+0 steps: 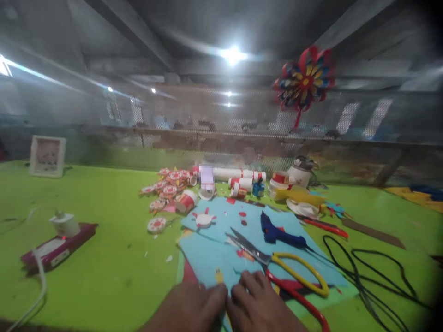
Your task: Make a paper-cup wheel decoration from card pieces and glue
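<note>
My left hand (194,304) and my right hand (254,302) meet at the bottom middle, fingers curled and thumbs close together. What they pinch is hidden; a bit of blue and yellow shows below them. Under and beyond them lie light blue sheets (204,249). Scissors (256,252) with one yellow and one red handle rest just right of my right hand, blades partly open. Behind these is a dark blue glue gun (282,234). A white disc with red tabs (203,220) sits on the sheets, near small red scraps (242,214).
Red-and-white discs (169,189) are piled at the back, beside paper cups (187,201) and a blue bottle (258,188). A black cord (360,276) loops at right. A purple power strip (58,249) stands left, before a picture frame (47,157). A pinwheel (305,82) rises behind.
</note>
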The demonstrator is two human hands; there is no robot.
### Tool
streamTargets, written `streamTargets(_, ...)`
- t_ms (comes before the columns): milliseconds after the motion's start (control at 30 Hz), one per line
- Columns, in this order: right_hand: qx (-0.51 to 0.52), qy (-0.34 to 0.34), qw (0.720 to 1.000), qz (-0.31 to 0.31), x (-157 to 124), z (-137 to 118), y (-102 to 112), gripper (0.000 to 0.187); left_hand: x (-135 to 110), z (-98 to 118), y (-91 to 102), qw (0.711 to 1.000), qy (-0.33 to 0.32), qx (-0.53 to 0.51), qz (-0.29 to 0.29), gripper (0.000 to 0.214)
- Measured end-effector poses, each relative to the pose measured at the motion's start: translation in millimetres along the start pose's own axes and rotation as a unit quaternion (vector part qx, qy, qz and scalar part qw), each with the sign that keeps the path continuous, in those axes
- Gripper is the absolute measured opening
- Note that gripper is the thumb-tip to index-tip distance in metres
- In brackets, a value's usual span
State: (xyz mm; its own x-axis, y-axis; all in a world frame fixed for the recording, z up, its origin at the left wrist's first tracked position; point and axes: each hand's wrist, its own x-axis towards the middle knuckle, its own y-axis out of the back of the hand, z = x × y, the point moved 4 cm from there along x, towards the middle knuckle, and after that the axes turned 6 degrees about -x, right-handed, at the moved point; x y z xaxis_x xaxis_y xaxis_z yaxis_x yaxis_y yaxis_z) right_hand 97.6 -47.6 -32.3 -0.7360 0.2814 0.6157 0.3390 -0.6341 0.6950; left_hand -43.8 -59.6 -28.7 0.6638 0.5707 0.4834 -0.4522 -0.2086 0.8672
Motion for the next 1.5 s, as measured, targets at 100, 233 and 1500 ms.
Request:
streamTargets(100,0.067,-0.038,0.991,-0.107,7.5,-12.6,22.8,0.04,0.0,7.0,11.5,0.999,0.034,0.018,-0.024,0.035)
streamTargets(233,0.099,-0.094,0.98,-0.144,10.8,-20.6,37.2,0.027,3.8,10.0,22.4,0.998,0.019,0.011,-0.051,0.038)
streamTargets(1500,0.175,-0.046,0.981,0.07,21.6,15.2,79.2,0.035,37.1,27.7,28.5,0.492,0.394,-0.773,0.066,0.028)
